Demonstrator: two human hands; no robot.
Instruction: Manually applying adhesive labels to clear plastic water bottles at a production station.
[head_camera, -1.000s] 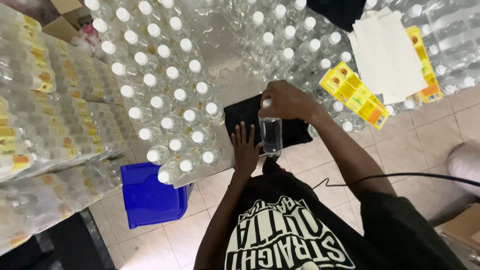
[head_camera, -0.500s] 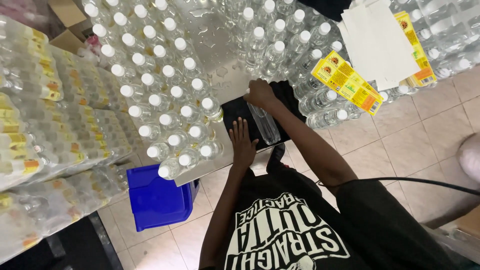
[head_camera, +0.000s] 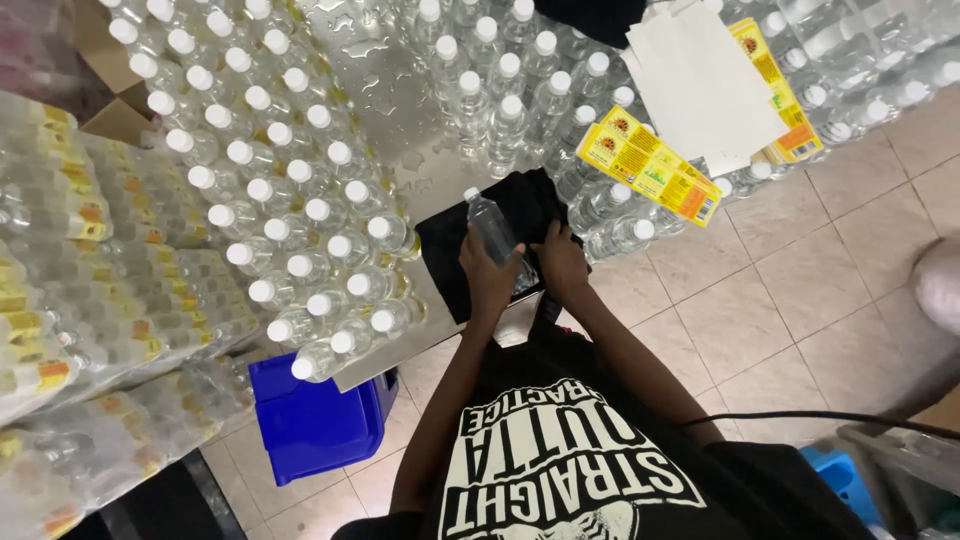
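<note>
Both hands have their grip on one clear plastic bottle (head_camera: 495, 236) lying tilted on a black cloth (head_camera: 470, 250): the left hand (head_camera: 487, 281) curls round its lower part from one side and the right hand (head_camera: 562, 265) closes on it from the other, so the bottle's white-capped neck points up and away from the person while its base is hidden between the fingers. Largest around them is the wet metal table (head_camera: 400, 90), whose near edge runs just under the cloth. Stacked at the far left are shrink-wrapped packs of labelled bottles (head_camera: 90, 250), piled higher than the table top. On the table's left half stands a dense block of upright white-capped bottles (head_camera: 270, 180), reaching right up to the cloth's edge; a second cluster of capped bottles (head_camera: 510, 85) stands behind the cloth, with a few lying on their sides just right of it. Below the table's corner sits a blue plastic bin (head_camera: 320, 420) on the tiled floor (head_camera: 790, 290). Sheets of white backing paper (head_camera: 700, 85) rest on the bottles at the upper right, and beside them lies a strip of yellow labels (head_camera: 650, 165), near the right hand but apart from it.
</note>
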